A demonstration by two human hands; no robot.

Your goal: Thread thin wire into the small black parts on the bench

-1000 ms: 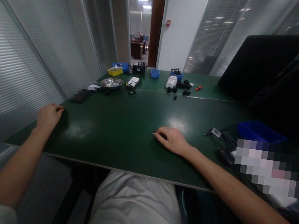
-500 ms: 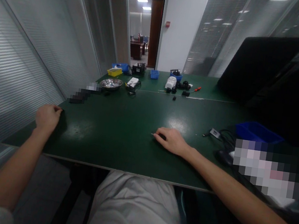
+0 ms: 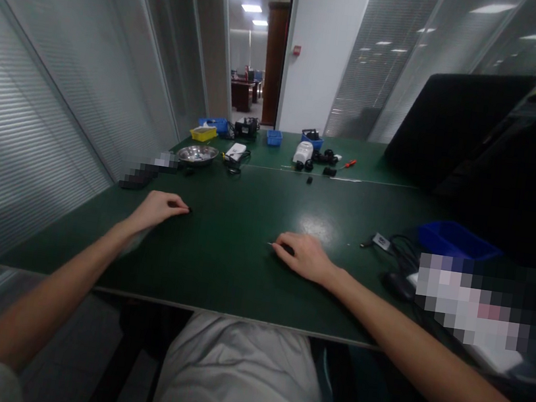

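Note:
My left hand [image 3: 160,208] is over the left-middle of the green table [image 3: 219,267], its thumb and fingers pinched on a small dark object [image 3: 189,210]. Right of centre, my right hand [image 3: 304,255] rests low on the tabletop, closed in a pinch on a thin, pale, pointed item [image 3: 270,244]. Most of that item is hidden by the fingers. A small black piece [image 3: 309,180] lies beyond my right hand. The two hands are well apart.
A metal bowl [image 3: 197,154], a yellow tray [image 3: 203,133], a white device [image 3: 303,153] and a red-handled screwdriver [image 3: 350,164] sit at the back. On the right are a blue bin [image 3: 456,241], cables, a black mouse [image 3: 398,286] and dark monitors [image 3: 451,120].
My left hand has moved right, from the table's left edge toward the middle, with the small dark object still pinched. My right hand has stayed in place. The view has shifted slightly.

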